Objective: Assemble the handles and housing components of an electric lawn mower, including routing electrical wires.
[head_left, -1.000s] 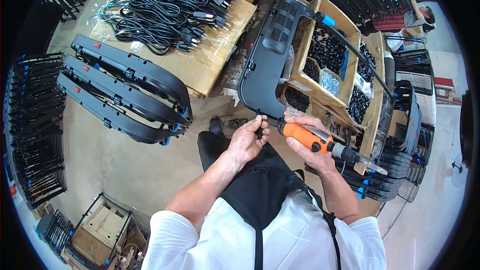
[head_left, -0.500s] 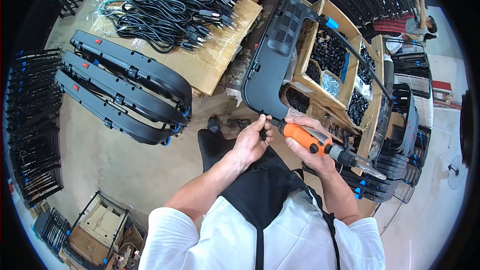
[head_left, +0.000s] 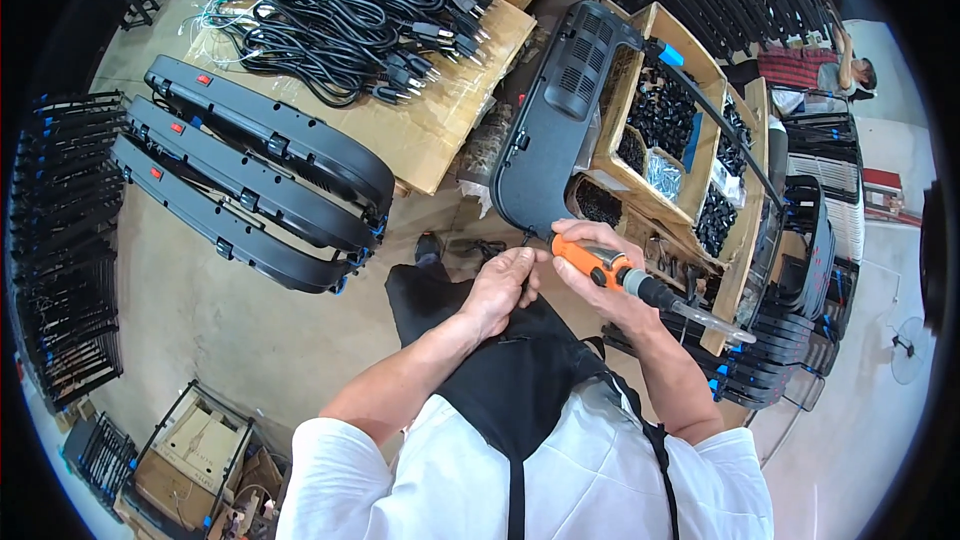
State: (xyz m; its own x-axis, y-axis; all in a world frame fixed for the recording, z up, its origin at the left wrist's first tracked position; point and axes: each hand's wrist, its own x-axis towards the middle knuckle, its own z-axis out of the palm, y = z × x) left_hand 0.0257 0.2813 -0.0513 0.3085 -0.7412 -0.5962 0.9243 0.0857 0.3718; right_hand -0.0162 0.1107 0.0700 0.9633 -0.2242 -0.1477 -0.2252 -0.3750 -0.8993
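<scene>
My right hand (head_left: pixel 588 252) grips an orange power screwdriver (head_left: pixel 577 258), its tip end pointing left toward the near edge of a black plastic cover (head_left: pixel 540 170). A clear hose trails from the tool's rear end to the right. Just left of the tip, my left hand (head_left: pixel 503 287) is closed with thumb and fingertips together; what they hold is hidden. The cover rests at a tilt against a wooden parts bin (head_left: pixel 690 202) and has a vented, raised block at its far end. Inside the bin lie black plastic pieces (head_left: pixel 662 118) and silvery screws (head_left: pixel 663 176).
Three black housings with red switches (head_left: pixel 270 145) stand in a row at left. Black power cords (head_left: pixel 330 20) are heaped on a cardboard-topped table (head_left: pixel 440 145). Racks of black frames (head_left: pixel 70 250) line the left side. Another person (head_left: pixel 835 75) is at the far right.
My right hand and the screwdriver have shifted slightly left and upward, bringing the tool closer to my left hand. The left fingers have turned, and the small black pieces in them no longer show.
</scene>
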